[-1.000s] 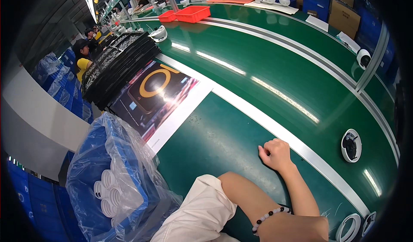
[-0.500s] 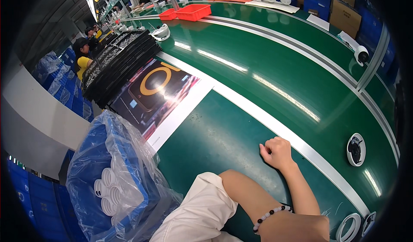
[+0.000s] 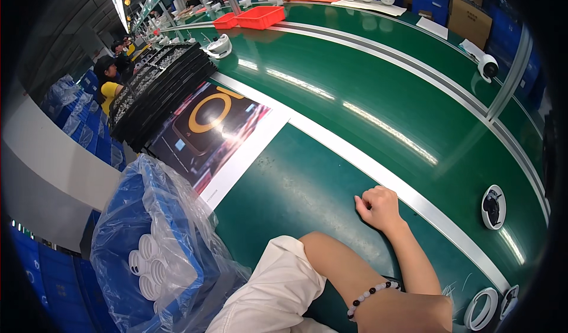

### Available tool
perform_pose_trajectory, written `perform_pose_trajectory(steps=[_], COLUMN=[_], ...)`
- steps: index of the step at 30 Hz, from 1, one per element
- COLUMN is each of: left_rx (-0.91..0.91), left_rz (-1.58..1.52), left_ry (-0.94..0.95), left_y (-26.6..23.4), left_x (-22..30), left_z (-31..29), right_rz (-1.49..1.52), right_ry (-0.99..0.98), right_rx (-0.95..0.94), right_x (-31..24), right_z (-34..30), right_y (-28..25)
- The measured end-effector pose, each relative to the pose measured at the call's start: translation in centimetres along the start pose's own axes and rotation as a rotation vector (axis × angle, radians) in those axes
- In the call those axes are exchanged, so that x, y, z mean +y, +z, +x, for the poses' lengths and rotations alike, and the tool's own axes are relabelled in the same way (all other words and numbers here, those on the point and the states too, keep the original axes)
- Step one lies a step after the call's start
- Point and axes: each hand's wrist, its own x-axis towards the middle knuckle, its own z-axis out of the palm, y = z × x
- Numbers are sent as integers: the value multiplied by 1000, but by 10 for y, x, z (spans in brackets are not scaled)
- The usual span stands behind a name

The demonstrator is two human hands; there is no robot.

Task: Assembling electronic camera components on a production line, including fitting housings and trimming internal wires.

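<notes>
Clearly, far left, a blue crate (image 3: 177, 238) lined with clear plastic holds several white ring-shaped parts (image 3: 149, 247). Behind it stands a stack of black trays (image 3: 177, 93) filled with small clear pieces, next to a glossy printed sheet (image 3: 204, 126) on the green counter (image 3: 290, 176). A white housing (image 3: 219, 47) sits just past the trays, and red bins (image 3: 260, 23) stand farther along the line. A white sleeve (image 3: 260, 285) covers part of the left arm, which crosses under the right; the left hand is hidden. A beaded bracelet (image 3: 368, 297) circles the left wrist. The right hand (image 3: 381, 208) is curled in a loose fist near the metal strip (image 3: 355, 162); whether anything is inside, I cannot tell. Right of it, beyond the strip, a white shell (image 3: 501, 201) with dark parts inside lies well apart on the green belt (image 3: 331, 66). Nearer, by the elbow, lies a white ring (image 3: 470, 312).
</notes>
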Motion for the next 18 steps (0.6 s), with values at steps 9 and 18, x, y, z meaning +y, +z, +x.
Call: perform_pose_trajectory(steps=[9,18], left_rx=[-106,-353], left_rz=[369,1509], left_ry=[-4,-664], left_y=[-20,-28], left_x=[16,11], left_z=[13,20], right_rz=[-12,-38], right_ry=[-21,22], right_rx=[47,-87], right_x=[8,23], right_z=[7,13], right_y=[4,34])
